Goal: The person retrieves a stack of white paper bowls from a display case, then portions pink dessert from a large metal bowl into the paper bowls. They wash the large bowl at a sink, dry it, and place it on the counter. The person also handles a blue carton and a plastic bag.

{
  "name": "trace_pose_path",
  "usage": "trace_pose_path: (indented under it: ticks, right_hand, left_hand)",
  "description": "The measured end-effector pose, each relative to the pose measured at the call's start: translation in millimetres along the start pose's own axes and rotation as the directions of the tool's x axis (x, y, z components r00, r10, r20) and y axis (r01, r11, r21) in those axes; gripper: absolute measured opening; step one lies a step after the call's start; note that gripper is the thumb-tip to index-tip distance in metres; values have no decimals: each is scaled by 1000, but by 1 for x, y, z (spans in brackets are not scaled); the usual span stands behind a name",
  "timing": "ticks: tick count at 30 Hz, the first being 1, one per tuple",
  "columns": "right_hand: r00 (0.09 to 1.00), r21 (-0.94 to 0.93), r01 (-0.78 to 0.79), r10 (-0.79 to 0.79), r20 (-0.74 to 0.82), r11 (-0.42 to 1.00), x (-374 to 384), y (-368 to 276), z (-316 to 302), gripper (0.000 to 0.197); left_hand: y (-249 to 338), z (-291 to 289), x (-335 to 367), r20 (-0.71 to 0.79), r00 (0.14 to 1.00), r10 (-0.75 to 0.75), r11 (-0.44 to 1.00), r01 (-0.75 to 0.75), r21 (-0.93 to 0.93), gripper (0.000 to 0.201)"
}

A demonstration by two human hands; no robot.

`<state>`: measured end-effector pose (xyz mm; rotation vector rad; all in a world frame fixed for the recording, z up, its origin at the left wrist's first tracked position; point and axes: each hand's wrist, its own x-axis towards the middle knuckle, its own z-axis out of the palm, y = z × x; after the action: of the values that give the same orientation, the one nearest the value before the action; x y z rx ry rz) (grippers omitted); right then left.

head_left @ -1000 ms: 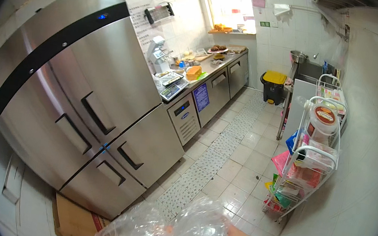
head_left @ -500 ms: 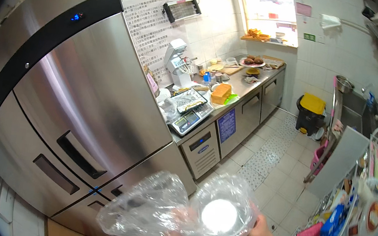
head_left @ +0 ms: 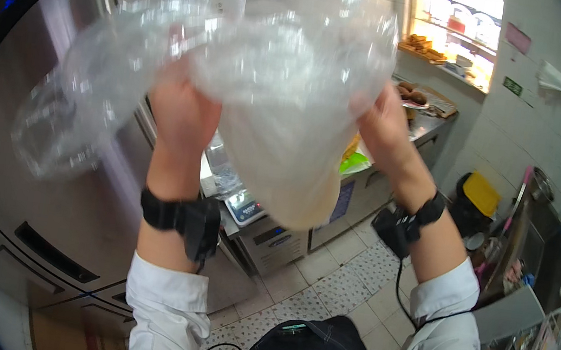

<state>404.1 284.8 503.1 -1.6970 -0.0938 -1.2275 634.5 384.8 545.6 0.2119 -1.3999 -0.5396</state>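
Up in front of me I hold a large clear plastic bag (head_left: 288,63), crinkled and shiny. My left hand (head_left: 186,109) is closed on its left side, and my right hand (head_left: 385,121) grips the opposite side. Motion blurs the fingertips, and plastic covers part of them. Between the hands, the bag's lower part hangs down to a pale, rounded bottom (head_left: 298,202); I cannot tell whether something lies inside. Another loose length of the same plastic (head_left: 85,100) trails off to the left, past my left wrist.
A steel fridge (head_left: 16,190) stands at the left. Behind the bag runs a steel counter (head_left: 435,128) with a scale (head_left: 244,207) and round brown items on a plate (head_left: 411,94). A yellow-lidded bin (head_left: 482,194) and a sink (head_left: 534,240) are at the right.
Both hands have risen from low in the view to upper middle, lifting the bag with them. The bright round patch seen in it before no longer shows.
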Motion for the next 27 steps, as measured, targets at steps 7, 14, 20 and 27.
trace_pose_path:
  ticks: [7, 14, 20, 27]
  right_hand:
    - [945, 183, 236, -269, 187, 954, 164, 86, -71, 61]
    - [962, 472, 49, -168, 214, 880, 265, 212, -89, 68]
    - [953, 583, -86, -105, 286, 808, 289, 307, -63, 73]
    - [874, 497, -369, 111, 474, 786, 253, 401, -33, 86]
  left_hand:
    - [-69, -45, 118, 2, 993, 122, 903, -111, 416, 36]
    - [-138, -101, 162, -479, 863, 162, 876, 98, 473, 41]
    - [-166, -176, 142, -628, 749, 212, 787, 250, 564, 39]
    - [-195, -270, 52, -815, 572, 94, 819, 421, 390, 44]
